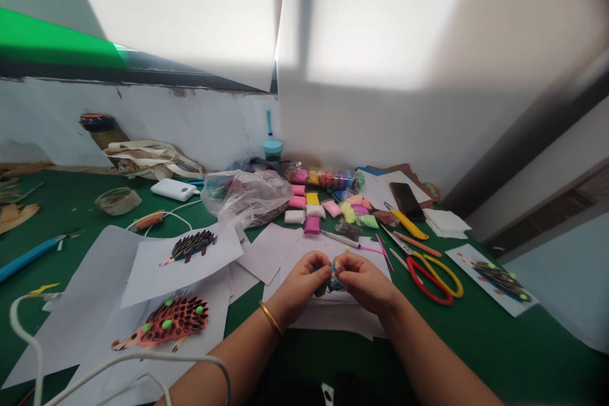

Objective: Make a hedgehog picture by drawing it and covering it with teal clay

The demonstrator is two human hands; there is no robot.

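Between my two hands is a small blue packet [334, 281] in clear, shiny wrapping, mostly hidden by the fingers. My left hand [304, 280] pinches its left side, and my right hand [365, 279] grips the right side near the top. Both hands are over white paper [290, 298]. Just beyond them lie a pen [340, 238], thin pink strips [375, 250] and a tiny yellow-green ball [347, 248]. Farther back are several small packets of coloured clay, among them a magenta packet [312, 225] and a white packet [294, 217].
Red-and-yellow scissors [431, 276], a yellow cutter [409, 223] and a phone [406, 200] lie right. Hedgehog pictures with seed-like spines lie left, one a red hedgehog [174, 320]. A white cable [143, 355] crosses the lower left. A plastic bag [247, 196] sits at the back.
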